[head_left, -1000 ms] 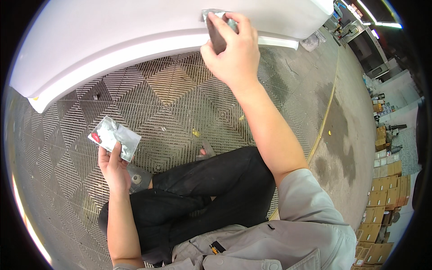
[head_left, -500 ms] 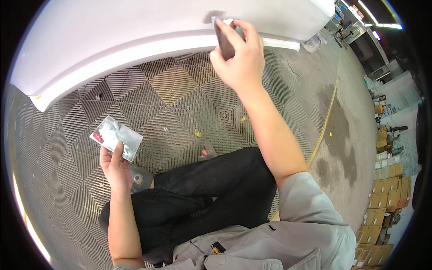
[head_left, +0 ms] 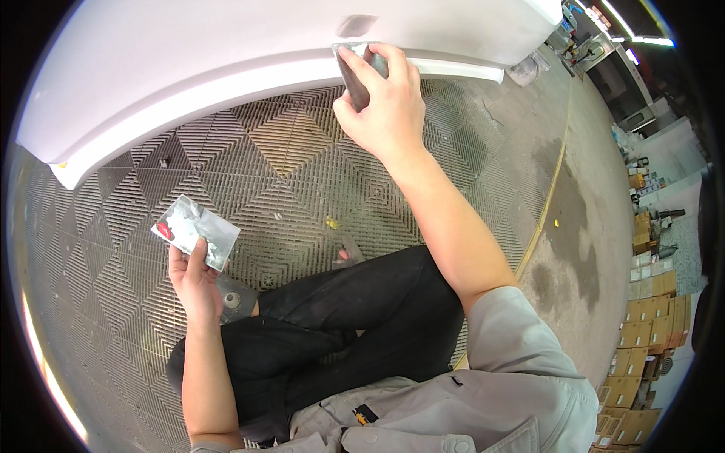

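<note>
My left hand (head_left: 198,285) is closed on a thin rectangular mixing plate (head_left: 224,231), thumb on top. Pale grey putty (head_left: 186,222) is smeared across the plate, and a red dab of paste (head_left: 164,230) sits near its left corner. Up at the white vehicle body panel (head_left: 211,53), my right hand (head_left: 391,109) grips a flat dark putty spreader (head_left: 353,84), fingers spread along it. Some pale putty shows near the spreader's upper edge. Just above that edge, a dark grey patch (head_left: 356,26) marks the panel. Whether the spreader touches the panel, I cannot tell.
Ribbed grey floor tiles (head_left: 294,143) lie under the panel, with yellow bits on them. My bent legs (head_left: 355,294) in dark trousers are below my hands. Stacked cardboard boxes (head_left: 642,325) line the far right. A yellow line (head_left: 550,200) crosses the concrete floor.
My right hand has moved left and slightly down with the spreader, leaving the grey patch more uncovered. My left hand and the mixing plate have stayed nearly in place.
</note>
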The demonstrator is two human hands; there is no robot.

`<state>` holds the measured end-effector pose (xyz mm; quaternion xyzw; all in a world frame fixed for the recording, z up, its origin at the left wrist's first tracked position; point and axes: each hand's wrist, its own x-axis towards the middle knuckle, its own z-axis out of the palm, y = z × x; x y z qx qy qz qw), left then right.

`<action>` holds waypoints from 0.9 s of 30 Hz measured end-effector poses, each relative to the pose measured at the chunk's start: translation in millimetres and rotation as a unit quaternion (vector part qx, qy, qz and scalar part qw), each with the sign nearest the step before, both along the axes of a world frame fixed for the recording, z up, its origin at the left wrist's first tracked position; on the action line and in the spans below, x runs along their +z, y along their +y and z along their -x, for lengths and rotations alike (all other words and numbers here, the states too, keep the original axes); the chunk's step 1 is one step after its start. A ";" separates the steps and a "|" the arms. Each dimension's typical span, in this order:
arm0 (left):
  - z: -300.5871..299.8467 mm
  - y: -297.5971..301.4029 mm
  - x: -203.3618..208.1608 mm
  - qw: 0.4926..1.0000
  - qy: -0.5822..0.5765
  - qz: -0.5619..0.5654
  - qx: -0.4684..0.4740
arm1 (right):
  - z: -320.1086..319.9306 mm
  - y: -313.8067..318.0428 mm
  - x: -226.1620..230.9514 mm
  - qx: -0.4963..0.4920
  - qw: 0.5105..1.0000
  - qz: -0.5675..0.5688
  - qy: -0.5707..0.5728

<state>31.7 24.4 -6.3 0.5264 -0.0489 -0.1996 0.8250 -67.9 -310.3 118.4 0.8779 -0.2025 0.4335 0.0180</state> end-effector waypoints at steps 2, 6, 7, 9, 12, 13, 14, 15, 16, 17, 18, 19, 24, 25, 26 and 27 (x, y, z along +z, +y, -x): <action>-0.9 0.9 -0.8 1.000 0.000 0.001 -0.002 | 3.4 -1.5 2.8 -0.001 1.000 0.006 -0.020; -1.2 2.0 -1.9 1.000 0.001 0.002 -0.001 | 6.9 -11.2 20.8 0.016 0.996 0.023 -0.080; -1.1 1.7 -1.7 1.000 0.001 0.001 -0.001 | 7.5 -13.6 25.6 0.024 0.995 0.021 -0.094; -0.5 0.5 -0.6 1.000 0.006 0.001 0.001 | 8.4 -15.3 32.4 0.028 0.995 -0.005 -0.100; 0.5 -1.4 2.5 1.000 0.007 0.002 -0.003 | 12.5 -4.2 29.4 0.090 0.989 -0.048 -0.109; 0.9 -1.8 3.4 1.000 0.014 -0.005 -0.002 | 15.1 4.4 23.6 0.119 0.985 -0.064 -0.110; 1.5 -2.4 4.1 1.000 0.001 0.001 -0.010 | 16.5 15.9 14.7 0.184 0.967 -0.134 -0.117; 2.2 -2.8 4.6 1.000 -0.005 -0.001 -0.013 | 21.7 29.2 4.4 0.206 0.958 -0.183 -0.083; 3.0 -2.6 5.0 1.000 0.004 -0.020 -0.007 | 26.9 42.8 -6.5 0.251 0.934 -0.249 -0.054; 4.0 -1.7 5.6 1.000 0.017 -0.009 -0.014 | 30.1 56.0 -17.2 0.295 0.904 -0.310 -0.019; 5.6 -1.5 5.7 0.999 0.010 0.028 -0.027 | 33.8 67.6 -26.8 0.329 0.871 -0.365 0.018; 6.8 -1.1 6.1 0.998 0.023 0.047 -0.027 | 37.7 75.1 -34.1 0.351 0.834 -0.419 0.077; 10.1 -1.8 14.8 0.993 0.040 0.086 -0.077 | 40.4 100.4 -53.3 0.481 0.605 -0.628 0.091; 10.4 -0.4 17.8 0.992 0.041 0.071 -0.095 | 38.0 104.2 -55.1 0.486 0.591 -0.637 0.090; 12.4 -0.9 20.0 0.992 0.045 0.075 -0.087 | 34.7 107.0 -56.4 0.511 0.570 -0.637 0.083; 15.0 -1.6 21.4 0.992 0.049 0.083 -0.088 | 32.2 110.0 -58.1 0.531 0.550 -0.640 0.076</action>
